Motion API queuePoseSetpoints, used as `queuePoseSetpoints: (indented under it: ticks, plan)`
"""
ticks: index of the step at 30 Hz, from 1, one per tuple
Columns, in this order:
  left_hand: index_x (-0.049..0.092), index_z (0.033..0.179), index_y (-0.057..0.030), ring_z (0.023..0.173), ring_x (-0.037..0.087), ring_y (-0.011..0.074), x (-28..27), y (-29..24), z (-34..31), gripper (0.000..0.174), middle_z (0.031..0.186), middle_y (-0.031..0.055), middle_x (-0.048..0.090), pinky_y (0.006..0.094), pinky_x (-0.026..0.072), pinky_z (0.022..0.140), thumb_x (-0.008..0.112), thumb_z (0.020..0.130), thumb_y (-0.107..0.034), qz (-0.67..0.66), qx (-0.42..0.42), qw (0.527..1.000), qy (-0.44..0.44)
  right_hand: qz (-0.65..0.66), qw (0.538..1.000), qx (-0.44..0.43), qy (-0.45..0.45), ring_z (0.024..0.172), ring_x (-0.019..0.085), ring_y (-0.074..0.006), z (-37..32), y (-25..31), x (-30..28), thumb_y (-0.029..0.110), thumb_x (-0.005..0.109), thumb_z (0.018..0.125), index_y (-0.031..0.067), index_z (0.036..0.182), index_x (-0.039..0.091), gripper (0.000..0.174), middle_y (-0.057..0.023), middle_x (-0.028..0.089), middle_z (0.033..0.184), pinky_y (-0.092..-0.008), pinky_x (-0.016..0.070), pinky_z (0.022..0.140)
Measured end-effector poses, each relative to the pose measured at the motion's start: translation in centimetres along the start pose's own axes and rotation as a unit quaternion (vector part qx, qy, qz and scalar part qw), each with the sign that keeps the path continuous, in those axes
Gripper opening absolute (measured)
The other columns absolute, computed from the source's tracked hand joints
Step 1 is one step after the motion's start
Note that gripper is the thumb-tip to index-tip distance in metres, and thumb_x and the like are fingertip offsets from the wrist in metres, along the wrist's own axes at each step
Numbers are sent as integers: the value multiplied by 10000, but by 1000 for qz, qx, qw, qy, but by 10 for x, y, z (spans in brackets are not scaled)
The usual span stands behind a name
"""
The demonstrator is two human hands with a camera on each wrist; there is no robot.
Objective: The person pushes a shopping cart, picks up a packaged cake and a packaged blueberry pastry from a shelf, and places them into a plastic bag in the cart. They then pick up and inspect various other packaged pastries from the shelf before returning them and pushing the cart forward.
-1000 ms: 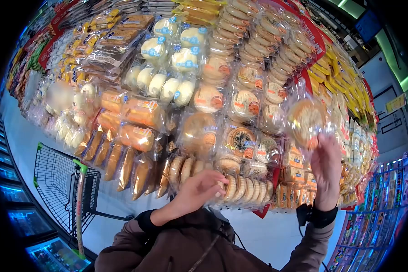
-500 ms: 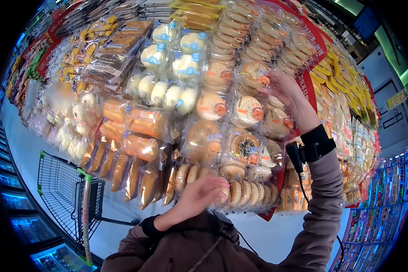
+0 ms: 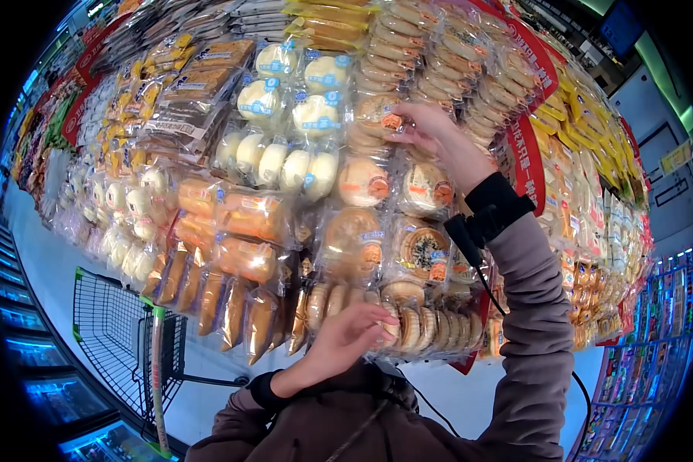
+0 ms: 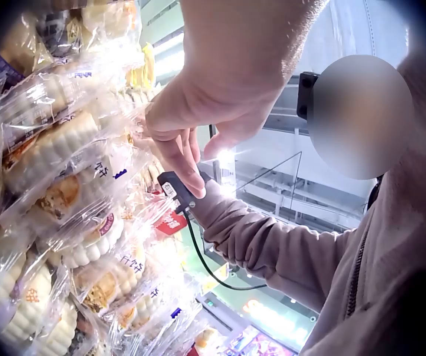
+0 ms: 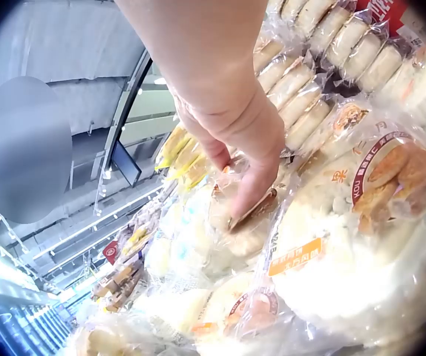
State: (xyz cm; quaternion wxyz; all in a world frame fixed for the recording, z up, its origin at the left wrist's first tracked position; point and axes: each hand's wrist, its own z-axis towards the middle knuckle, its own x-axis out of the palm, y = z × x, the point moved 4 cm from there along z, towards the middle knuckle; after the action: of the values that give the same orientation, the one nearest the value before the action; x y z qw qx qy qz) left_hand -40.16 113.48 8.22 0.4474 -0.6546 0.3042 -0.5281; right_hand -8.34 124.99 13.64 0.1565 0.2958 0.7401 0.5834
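Observation:
In the head view my right hand point(image 3: 439, 138) reaches over the display, its thumb and fingers pinching the edge of a bagged round pastry point(image 3: 373, 114) with an orange label. The right wrist view shows the same thumb and finger point(image 5: 246, 196) closed at the wrapped pastry point(image 5: 231, 222). My left hand point(image 3: 350, 335) hovers at the display's front edge by a row of bagged round cakes point(image 3: 427, 329). Its fingers are loosely bent and hold nothing; in the left wrist view they hang beside wrapped pastries point(image 4: 72, 193).
White buns point(image 3: 319, 115) and orange-labelled loaves point(image 3: 246, 258) lie left of the pastries. Red sign strips point(image 3: 527, 165) divide the display on the right. A shopping cart point(image 3: 119, 331) stands at the lower left, and stocked shelves point(image 3: 643, 346) line the far right.
A second ago my right hand held a bagged round pastry up on the right. It has since let that go and moved left across the rows to another. My left hand has stayed nearly still.

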Motion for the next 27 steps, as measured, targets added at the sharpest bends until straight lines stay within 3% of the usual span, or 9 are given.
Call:
queuePoseSetpoints:
  ticks: [3, 6, 9, 15, 18, 21, 22, 25, 27]
  plan:
    - [445, 1140, -26, 932, 584, 128, 1, 0, 0, 249, 1100, 56, 565, 232, 454, 719, 479, 893, -23, 0, 10, 1000, 9, -148, 988, -30, -22, 541, 534, -151, 9, 4, -5, 120, 656, 746, -73, 806, 567, 220, -73, 555, 739, -278, 536, 537]
    - [448, 1122, -30, 942, 594, 144, 1, 0, 0, 228, 1090, 72, 570, 230, 479, 727, 477, 896, -35, 13, 16, 1000, 13, -400, 914, -48, -44, 683, 605, -152, -6, 26, -5, 174, 675, 773, -28, 760, 612, 211, -104, 602, 753, -269, 539, 597]
    - [450, 1121, -30, 941, 595, 146, 1, 0, 0, 226, 1086, 75, 571, 230, 479, 727, 477, 896, -35, 12, 13, 1000, 10, -327, 944, -15, -35, 608, 594, -139, 0, 24, -7, 182, 685, 755, -14, 727, 610, 212, -84, 591, 688, -257, 524, 555]
    - [451, 1112, -20, 934, 600, 152, -1, -2, -1, 218, 1093, 88, 577, 225, 482, 720, 476, 897, -40, 10, 24, 1000, 0, -150, 984, -58, -75, 610, 587, -136, 2, 16, -2, 166, 656, 764, -26, 798, 617, 199, -80, 596, 724, -256, 517, 497]
    - [452, 1110, -15, 934, 601, 151, -2, -1, -2, 215, 1097, 91, 579, 222, 483, 715, 474, 898, -40, 5, 17, 1000, -5, -232, 969, -29, -85, 642, 579, -130, -11, 36, -21, 145, 623, 779, -29, 885, 613, 204, -77, 595, 792, -275, 544, 530]
    - [453, 1110, -15, 938, 601, 151, -2, -1, -2, 213, 1094, 90, 580, 222, 484, 714, 471, 900, -41, 14, 25, 1000, 1, -156, 982, -59, -89, 629, 567, -120, -16, 38, -39, 139, 606, 785, -36, 938, 600, 232, -69, 592, 825, -277, 561, 564]
    - [448, 1122, -16, 937, 594, 149, -2, -1, -2, 226, 1099, 96, 576, 228, 481, 714, 468, 897, -29, 14, 22, 1000, 3, -154, 983, -57, -84, 636, 569, -119, -20, 38, -45, 141, 606, 785, -26, 912, 603, 210, -68, 591, 823, -275, 565, 579]
    - [437, 1146, -20, 936, 581, 145, -2, -3, -1, 254, 1109, 107, 570, 242, 475, 716, 462, 893, -6, 15, 18, 1000, 9, -89, 989, -69, -97, 412, 453, -112, -23, 37, -55, 80, 614, 744, -42, 727, 572, 131, -72, 540, 617, -278, 477, 405]
    - [435, 1148, -19, 936, 580, 146, -2, -2, -1, 254, 1108, 106, 570, 242, 474, 716, 461, 895, -10, 14, 21, 1000, 11, -92, 989, -67, -89, 414, 447, -111, -19, 36, -58, 81, 614, 748, -42, 713, 565, 137, -70, 532, 610, -275, 479, 409]
